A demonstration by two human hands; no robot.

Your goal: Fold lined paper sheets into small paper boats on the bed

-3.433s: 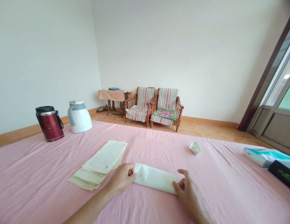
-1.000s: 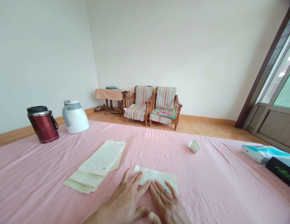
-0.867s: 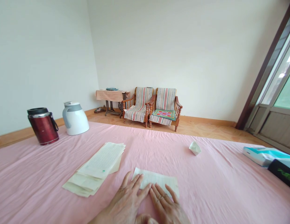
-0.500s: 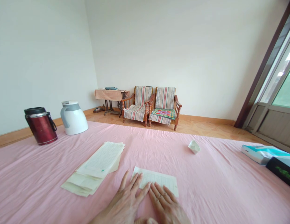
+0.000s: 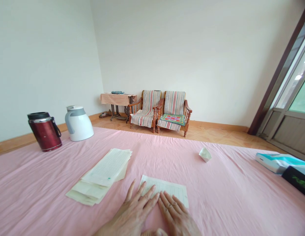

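A lined sheet of paper lies on the pink cloth in front of me, its near edge hidden under my fingers. My left hand rests flat on the left part of the sheet with fingers spread. Beside it, my right hand presses flat on the right part, fingers stretched out and close together. The fingertips of both hands nearly meet at the middle. To the left lies a loose stack of similar lined paper. Farther off on the right sits a small folded paper shape.
A dark red thermos and a white and grey jug stand at the back left. At the right edge are a blue and white packet and a black box. Two wooden armchairs stand beyond the cloth.
The fingers of my left hand have slid slightly to the right along the paper, while my right hand stays nearly in place. The whole view has shifted a little.
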